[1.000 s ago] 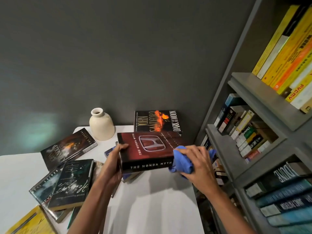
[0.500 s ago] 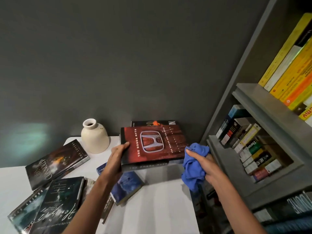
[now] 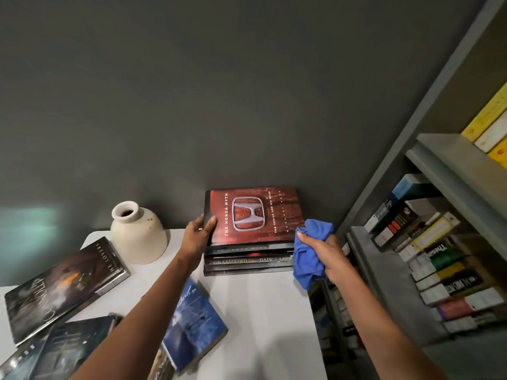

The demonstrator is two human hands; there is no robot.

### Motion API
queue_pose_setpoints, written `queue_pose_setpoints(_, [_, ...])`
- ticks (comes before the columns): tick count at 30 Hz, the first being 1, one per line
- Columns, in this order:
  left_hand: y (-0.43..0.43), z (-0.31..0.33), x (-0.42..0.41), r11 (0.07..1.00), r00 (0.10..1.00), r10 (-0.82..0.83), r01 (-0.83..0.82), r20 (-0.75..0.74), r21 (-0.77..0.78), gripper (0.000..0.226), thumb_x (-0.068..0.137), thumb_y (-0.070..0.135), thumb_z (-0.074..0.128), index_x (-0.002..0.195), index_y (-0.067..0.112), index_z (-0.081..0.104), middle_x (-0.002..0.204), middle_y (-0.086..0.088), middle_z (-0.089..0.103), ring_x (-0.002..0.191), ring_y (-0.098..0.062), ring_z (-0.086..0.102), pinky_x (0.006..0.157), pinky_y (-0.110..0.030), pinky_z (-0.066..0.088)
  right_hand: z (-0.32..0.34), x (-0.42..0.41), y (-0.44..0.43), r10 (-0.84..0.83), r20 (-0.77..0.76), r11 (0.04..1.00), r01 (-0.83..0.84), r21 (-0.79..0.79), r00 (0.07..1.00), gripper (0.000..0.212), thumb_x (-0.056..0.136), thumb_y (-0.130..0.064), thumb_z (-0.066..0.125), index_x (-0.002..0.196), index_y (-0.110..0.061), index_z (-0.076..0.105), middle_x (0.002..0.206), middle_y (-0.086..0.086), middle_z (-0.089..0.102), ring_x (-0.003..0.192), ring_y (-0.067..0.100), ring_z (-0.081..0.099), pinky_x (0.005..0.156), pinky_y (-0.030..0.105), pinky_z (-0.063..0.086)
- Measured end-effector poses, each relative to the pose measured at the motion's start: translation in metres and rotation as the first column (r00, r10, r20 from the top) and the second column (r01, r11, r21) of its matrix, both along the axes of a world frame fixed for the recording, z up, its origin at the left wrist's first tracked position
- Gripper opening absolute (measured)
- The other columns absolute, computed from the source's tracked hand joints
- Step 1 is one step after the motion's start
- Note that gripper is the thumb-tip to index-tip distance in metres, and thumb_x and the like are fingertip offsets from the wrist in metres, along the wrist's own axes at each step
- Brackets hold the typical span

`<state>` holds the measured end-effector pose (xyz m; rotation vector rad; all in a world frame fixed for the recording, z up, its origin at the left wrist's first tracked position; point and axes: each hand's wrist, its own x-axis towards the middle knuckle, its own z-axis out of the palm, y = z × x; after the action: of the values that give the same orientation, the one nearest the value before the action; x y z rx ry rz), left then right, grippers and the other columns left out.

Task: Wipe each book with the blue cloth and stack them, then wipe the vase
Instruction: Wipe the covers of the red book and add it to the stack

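Observation:
The red Honda book (image 3: pixel 252 215) lies flat on top of the John Sandford book (image 3: pixel 247 261) at the far right corner of the white table (image 3: pixel 260 311). My left hand (image 3: pixel 199 234) grips the red book's left edge, thumb on the cover. My right hand (image 3: pixel 321 250) holds the bunched blue cloth (image 3: pixel 308 256) just off the stack's right side. A cream vase (image 3: pixel 138 234) stands upright left of the stack, near the wall.
Several loose books lie on the table's left and front: a dark one (image 3: pixel 65 286), a blue one (image 3: pixel 192 325) under my left forearm, another dark one (image 3: pixel 63 349). A grey bookshelf (image 3: pixel 439 242) full of books stands at the right.
The red book went from held up in front of me to lying on the Sandford book by the wall. My right hand with the cloth came off the book's edge.

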<state>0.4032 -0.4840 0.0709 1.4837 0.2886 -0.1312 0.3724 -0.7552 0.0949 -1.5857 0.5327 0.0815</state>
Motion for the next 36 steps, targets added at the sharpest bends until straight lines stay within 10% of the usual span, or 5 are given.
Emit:
queue_pose_setpoints(7, [0.003,-0.016,-0.002,0.954,0.998,0.066,-0.07,0.024,0.291,0.061,0.094,0.032,0.06,0.147,0.011,0.04,0.15,-0.006,0.028,0.135,-0.02,0.04,0.112,-0.04,0.038,-0.012,0.002,-0.016,0.122,0.001,0.97,-0.119,-0.213,0.993,0.018,0.081,-0.014,0.075,0.095,-0.008,0.064,0.089,0.005,0.067,0.081,0.015,0.062,0.065,0.019,0.047])
queue_pose_setpoints(12, [0.011,-0.008,-0.026,0.893,0.958,-0.256,0.183,0.128,0.41,0.116,0.06,0.041,0.087,0.154,0.025,0.02,0.137,0.014,0.043,0.122,-0.003,0.049,0.102,-0.018,0.041,-0.01,-0.008,-0.037,0.268,-0.034,0.916,-0.266,-0.301,0.963,0.034,0.069,-0.006,0.083,0.094,-0.015,0.063,0.086,-0.009,0.064,0.079,0.005,0.061,0.064,0.009,0.045])
queue_pose_setpoints(16, [0.003,-0.013,-0.032,0.762,0.946,-0.306,0.175,0.109,0.623,0.109,0.068,0.007,0.087,0.154,0.021,0.022,0.13,-0.001,0.05,0.113,-0.014,0.05,0.099,-0.019,0.039,-0.021,-0.012,-0.027,0.3,-0.034,0.842,-0.281,-0.46,0.953,0.042,0.064,-0.014,0.088,0.097,-0.015,0.061,0.089,-0.008,0.063,0.084,0.009,0.059,0.072,0.019,0.043])
queue_pose_setpoints(22, [0.003,-0.017,-0.028,0.701,0.939,-0.33,0.175,0.097,0.691,0.109,0.075,0.013,0.082,0.156,0.02,0.008,0.132,-0.013,0.055,0.118,-0.027,0.056,0.104,-0.035,0.043,-0.039,-0.002,-0.021,0.198,0.026,0.796,-0.145,-0.587,0.98,0.046,0.069,-0.03,0.085,0.103,-0.006,0.066,0.097,0.008,0.068,0.09,0.026,0.063,0.08,0.036,0.052])
queue_pose_setpoints(36, [0.003,-0.02,-0.031,0.667,0.951,-0.292,0.123,0.106,0.735,0.113,0.068,0.004,0.086,0.155,0.017,0.015,0.125,-0.016,0.063,0.108,-0.032,0.064,0.1,-0.043,0.05,-0.047,-0.012,-0.015,0.19,0.147,0.742,-0.044,-0.669,0.971,0.041,0.067,-0.02,0.087,0.098,-0.002,0.068,0.084,0.008,0.068,0.073,0.017,0.056,0.066,0.026,0.045])
